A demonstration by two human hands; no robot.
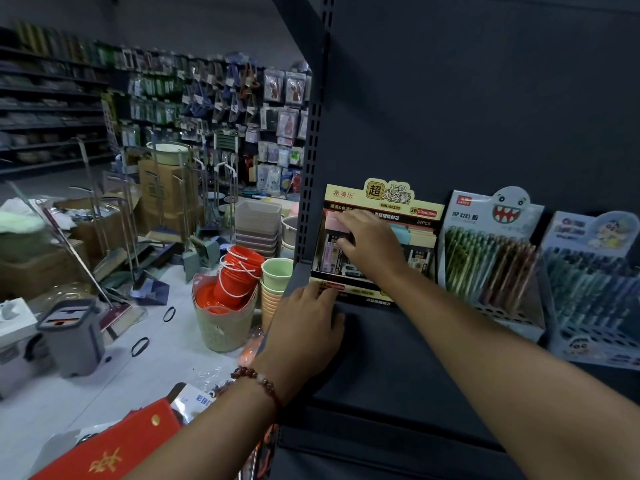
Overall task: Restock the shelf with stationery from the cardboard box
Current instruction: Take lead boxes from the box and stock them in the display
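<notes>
A yellow and black display box of pencil leads [384, 202] stands at the left end of the dark shelf [398, 358], against the back panel. My right hand [367, 240] reaches into the box and lies over the small packs inside, fingers bent onto a pink pack. My left hand [308, 320], with a bead bracelet on the wrist, rests on the shelf with its fingertips against the box's lower front edge. To the right stand a pen display box with a toothy ghost card [491, 258] and a cartoon pen display box [595, 282].
The shelf's slotted upright [311, 150] rises just left of the lead box. On the floor to the left are a basket of red buckets [228, 299], stacked cups [275, 282], a grey mop bucket [74, 334], brooms and cardboard boxes. A red item [114, 452] lies at bottom left.
</notes>
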